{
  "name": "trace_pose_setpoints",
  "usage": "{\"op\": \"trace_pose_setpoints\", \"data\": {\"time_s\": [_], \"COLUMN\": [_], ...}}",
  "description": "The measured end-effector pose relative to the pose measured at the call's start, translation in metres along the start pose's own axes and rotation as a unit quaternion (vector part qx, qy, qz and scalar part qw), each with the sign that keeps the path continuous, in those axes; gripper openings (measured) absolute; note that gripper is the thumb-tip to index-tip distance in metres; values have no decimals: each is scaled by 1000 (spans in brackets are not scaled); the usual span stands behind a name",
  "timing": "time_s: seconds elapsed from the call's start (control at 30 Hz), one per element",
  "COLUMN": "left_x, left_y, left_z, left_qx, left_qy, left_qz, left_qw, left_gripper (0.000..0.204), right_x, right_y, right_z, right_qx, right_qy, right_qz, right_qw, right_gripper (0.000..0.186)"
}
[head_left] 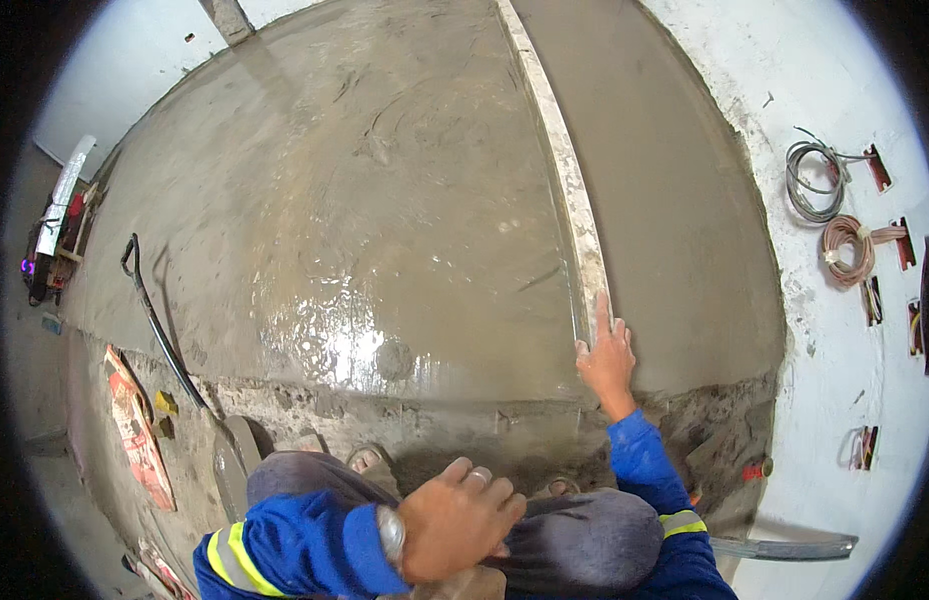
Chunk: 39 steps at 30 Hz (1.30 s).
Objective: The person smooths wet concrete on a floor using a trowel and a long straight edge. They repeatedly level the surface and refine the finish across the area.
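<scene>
A long, pale, mortar-smeared screed board (565, 165) lies across wet grey mortar (435, 220), running away from me. My right hand (607, 362) grips its near end, with the index finger stretched along the top and the thumb on the left side. Left of the board the mortar is rough and shiny with water; to the right it looks smoother. Near my knees, my left hand (463, 520) has its fingers curled and a ring on one of them. The underside of that hand is hidden, so I cannot make out what it holds, if anything.
A shovel (165, 335) with a black handle lies at the left, beside a torn red-and-white bag (140, 430) and a yellow block (166, 403). Coiled cables (817, 182) hang from boxes in the white right wall (825, 350). A grey bar (785, 548) sticks out at lower right.
</scene>
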<state>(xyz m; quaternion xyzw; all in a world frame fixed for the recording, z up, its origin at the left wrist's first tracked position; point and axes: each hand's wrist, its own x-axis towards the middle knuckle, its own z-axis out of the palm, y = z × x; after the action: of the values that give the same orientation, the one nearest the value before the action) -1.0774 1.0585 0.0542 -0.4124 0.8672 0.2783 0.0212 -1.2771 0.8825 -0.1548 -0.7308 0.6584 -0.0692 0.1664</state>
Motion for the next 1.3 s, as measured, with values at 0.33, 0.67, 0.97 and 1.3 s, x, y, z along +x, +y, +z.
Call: {"op": "trace_pose_setpoints", "data": {"time_s": [0.33, 0.67, 0.97, 1.3], "left_x": [-28, -44, -41, -49], "left_y": [-85, -93, -81, -74], "left_z": [1, -1, 7, 3], "left_qx": [-29, -37, -15, -11], "left_qy": [-74, -66, -30, -23], "left_qz": [-40, -29, -8, -1], "left_qw": [996, 997, 999, 1000], "left_gripper": [53, 57, 56, 52], "right_x": [-12, -16, -10, 0], "right_y": [15, 17, 12, 13], "right_z": [8, 13, 20, 24], "right_qx": [1, 24, 24, 11], "right_qy": [15, 11, 22, 48], "right_qz": [-22, -66, -100, -135], "right_qw": [1000, 997, 994, 990], "right_gripper": [94, 94, 96, 96]}}
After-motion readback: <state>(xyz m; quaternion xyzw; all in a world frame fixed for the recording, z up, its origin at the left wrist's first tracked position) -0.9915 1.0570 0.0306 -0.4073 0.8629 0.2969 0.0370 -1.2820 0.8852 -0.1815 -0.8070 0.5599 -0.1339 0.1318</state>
